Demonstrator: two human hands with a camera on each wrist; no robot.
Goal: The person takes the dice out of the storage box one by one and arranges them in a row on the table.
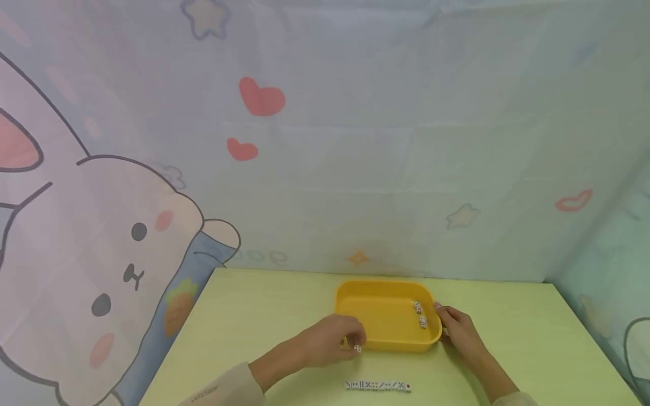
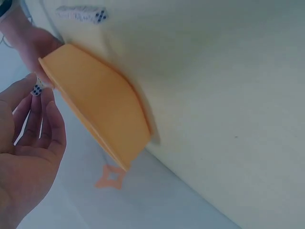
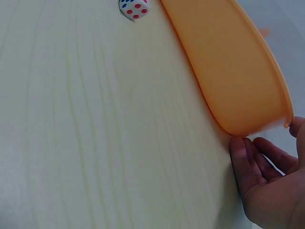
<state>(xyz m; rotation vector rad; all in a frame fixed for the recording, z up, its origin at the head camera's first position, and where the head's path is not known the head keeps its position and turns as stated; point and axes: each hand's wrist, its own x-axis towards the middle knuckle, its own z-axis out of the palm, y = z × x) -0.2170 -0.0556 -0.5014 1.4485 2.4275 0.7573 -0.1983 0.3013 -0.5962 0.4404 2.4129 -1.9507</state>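
Note:
My left hand [image 1: 332, 341] pinches a small white die [image 1: 358, 348] between thumb and fingertips, in front of the yellow tray's [image 1: 388, 345] near left corner. In the left wrist view, the dark dots of this die [image 2: 36, 89] face the camera. At the tray's right end, my right hand [image 1: 462, 332] grips the wall. The right wrist view shows its thumb at the rim and its fingers [image 3: 240, 155] low against the tray's outside [image 3: 238, 71]. Several white dice [image 1: 423, 322] lie inside the tray along its right side.
A straight row of several white dice [image 1: 378, 386] lies on the pale yellow-green table [image 1: 284, 299], nearer to me than the tray. Behind the table hangs a cloth backdrop [image 1: 330, 197] printed with a rabbit, hearts and stars. A similar cloth [image 1: 614, 304] hangs along the right side.

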